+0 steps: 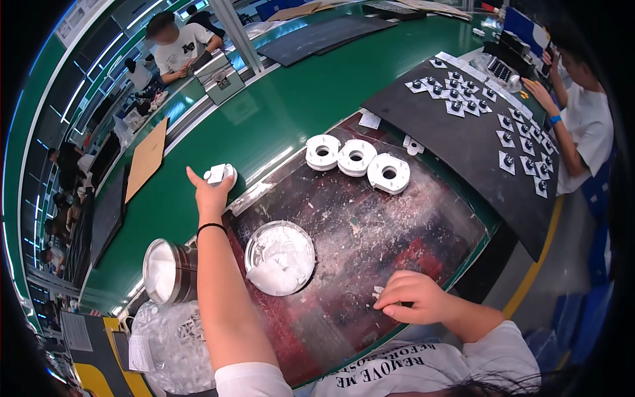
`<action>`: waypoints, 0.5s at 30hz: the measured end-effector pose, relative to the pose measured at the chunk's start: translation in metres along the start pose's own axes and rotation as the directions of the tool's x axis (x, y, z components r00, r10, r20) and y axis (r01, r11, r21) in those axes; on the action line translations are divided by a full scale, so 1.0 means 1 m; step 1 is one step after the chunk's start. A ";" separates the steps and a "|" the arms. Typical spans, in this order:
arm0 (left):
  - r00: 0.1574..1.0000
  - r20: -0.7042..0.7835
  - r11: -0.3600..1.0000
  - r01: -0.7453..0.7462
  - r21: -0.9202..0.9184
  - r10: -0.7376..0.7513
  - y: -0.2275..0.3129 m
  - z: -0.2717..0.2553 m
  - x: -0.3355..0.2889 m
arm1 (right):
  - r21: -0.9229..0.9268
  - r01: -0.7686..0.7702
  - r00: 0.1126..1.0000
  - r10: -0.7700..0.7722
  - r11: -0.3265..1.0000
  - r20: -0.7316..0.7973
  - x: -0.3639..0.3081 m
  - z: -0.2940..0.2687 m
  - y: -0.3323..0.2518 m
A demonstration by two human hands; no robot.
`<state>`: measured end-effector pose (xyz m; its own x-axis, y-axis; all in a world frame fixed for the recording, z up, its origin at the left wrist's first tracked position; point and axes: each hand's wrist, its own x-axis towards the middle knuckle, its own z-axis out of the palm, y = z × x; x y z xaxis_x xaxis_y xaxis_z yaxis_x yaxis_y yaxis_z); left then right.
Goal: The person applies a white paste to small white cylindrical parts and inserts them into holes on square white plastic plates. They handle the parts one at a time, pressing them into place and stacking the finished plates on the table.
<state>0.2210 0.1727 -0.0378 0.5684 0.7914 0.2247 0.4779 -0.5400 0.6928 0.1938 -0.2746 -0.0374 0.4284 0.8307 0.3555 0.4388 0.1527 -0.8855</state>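
A: Ok, left hand [210, 190] is stretched way out over the green conveyor belt [278, 112], fingers wrapped round a small white plastic part [219, 174] — thumb sticking out to the side, black band on the wrist.

B: And the right hand [411, 296]?

A: Down near the body, resting on the dark red work mat [370, 231], fingers curled in tight. There's a tiny white bit [378, 291] just at the knuckles, touching or nearly — can't tell if it's actually pinched.

B: What's btwn the two hands?

A: Shallow round dish of white paste [280, 257], sitting on the mat right beside the left forearm. On the other side of that forearm, a metal tin [169, 270] tipped on its side, white stuff inside. Below it, a clear bag of parts [173, 341] at the mat's near-left corner.

B: Further up the mat?

A: Three white ring-shaped parts [356, 157] in a row at the far edge, touching one another, each w/ a hole in the middle. Mat's dusted w/ white smears and crumbs all over.

B: Anyone else in shot?

A: Yep — a person in a white tee at the right, hand on a black sheet [463, 139] covered w/ small white squares w/ dark knobs [456, 92]. Another person sits across the belt, top left, well apart. A brown cardboard piece [147, 157] lies on the belt left of the outstretched hand.
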 end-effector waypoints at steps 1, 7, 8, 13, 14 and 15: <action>1.000 0.017 0.999 0.019 -0.025 -0.019 -0.007 0.003 0.002 | 0.007 0.003 1.000 -0.003 1.000 -0.006 0.000 -0.001 0.001; 1.000 0.007 0.999 -0.015 0.037 0.014 0.017 -0.039 -0.016 | 0.026 -0.007 0.999 0.008 1.000 -0.035 0.000 0.000 -0.001; 0.995 0.043 0.991 -0.093 0.098 0.089 0.024 -0.056 -0.027 | 0.036 -0.015 0.999 0.017 0.999 -0.039 0.000 0.000 -0.001; 0.837 0.240 0.864 -0.503 -0.016 0.492 0.095 -0.114 -0.138 | -0.454 -0.099 0.994 0.071 0.886 -0.077 0.019 -0.036 -0.008; 0.779 0.220 0.803 -0.595 -0.034 0.587 0.097 -0.123 -0.162 | -0.586 -0.132 0.990 0.071 0.800 -0.125 0.030 -0.043 -0.010; 0.716 0.216 0.744 -0.661 -0.098 0.664 0.104 -0.135 -0.186 | -0.657 -0.177 0.978 0.055 0.733 -0.202 0.046 -0.049 -0.008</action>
<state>0.0741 0.0080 0.0848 0.8688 0.1461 0.4731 -0.0858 -0.8965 0.4346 0.2488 -0.2635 0.0007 0.6028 0.7125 0.3591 0.7646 -0.3872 -0.5152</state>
